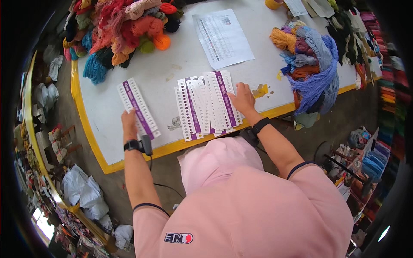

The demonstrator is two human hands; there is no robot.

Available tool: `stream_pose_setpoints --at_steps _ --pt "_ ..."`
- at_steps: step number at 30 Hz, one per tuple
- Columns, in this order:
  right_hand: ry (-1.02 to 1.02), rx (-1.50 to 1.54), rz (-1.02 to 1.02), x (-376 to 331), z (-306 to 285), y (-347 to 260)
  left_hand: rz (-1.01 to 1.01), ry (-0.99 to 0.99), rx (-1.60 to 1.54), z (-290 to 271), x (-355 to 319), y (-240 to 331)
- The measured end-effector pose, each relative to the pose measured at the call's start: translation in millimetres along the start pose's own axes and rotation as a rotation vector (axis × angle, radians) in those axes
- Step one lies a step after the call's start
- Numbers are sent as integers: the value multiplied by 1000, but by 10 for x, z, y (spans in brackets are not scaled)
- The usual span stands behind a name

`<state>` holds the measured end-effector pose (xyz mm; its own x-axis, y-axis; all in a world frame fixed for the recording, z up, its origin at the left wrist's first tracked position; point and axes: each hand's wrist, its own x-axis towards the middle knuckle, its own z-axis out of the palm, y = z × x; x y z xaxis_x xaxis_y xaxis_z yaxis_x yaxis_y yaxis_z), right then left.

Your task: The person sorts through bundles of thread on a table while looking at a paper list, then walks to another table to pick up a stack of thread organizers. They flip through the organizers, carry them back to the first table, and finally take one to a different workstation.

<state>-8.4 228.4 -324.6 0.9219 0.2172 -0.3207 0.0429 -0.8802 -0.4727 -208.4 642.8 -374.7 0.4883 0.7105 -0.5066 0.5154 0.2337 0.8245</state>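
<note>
My left hand (128, 122) is at the left edge of a white and purple punched thread card (137, 107), its fingers closed on that edge. The card lies slanted on the table, perhaps with others under it. To its right, a fanned pile of similar punched thread cards (198, 105) lies near the table's front edge, overlapping unevenly. My right hand (244, 99) rests at the right side of this pile, fingers apart, fingertips by the outermost card. Both wrists wear black bands.
The white table (159, 81) has yellow-taped edges. A colourful heap of yarn skeins (129, 26) covers its far left; blue and orange skeins (314, 64) hang over the right edge. A printed sheet (223, 38) lies beyond the cards. White plastic bags (84, 189) sit at lower left.
</note>
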Motion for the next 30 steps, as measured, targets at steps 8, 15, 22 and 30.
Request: stream_pose_setpoints --at_steps 8,15,22,30 --pt "-54 -258 211 -69 45 5 313 581 1047 305 280 274" --pt "-80 -200 85 -287 469 -456 -150 -432 410 1395 -864 -365" --pt "-87 111 -173 -486 1039 -657 -74 -303 420 1555 -1156 -519" --pt "-246 258 -369 -502 631 -616 -138 -652 29 1282 -1376 -263"
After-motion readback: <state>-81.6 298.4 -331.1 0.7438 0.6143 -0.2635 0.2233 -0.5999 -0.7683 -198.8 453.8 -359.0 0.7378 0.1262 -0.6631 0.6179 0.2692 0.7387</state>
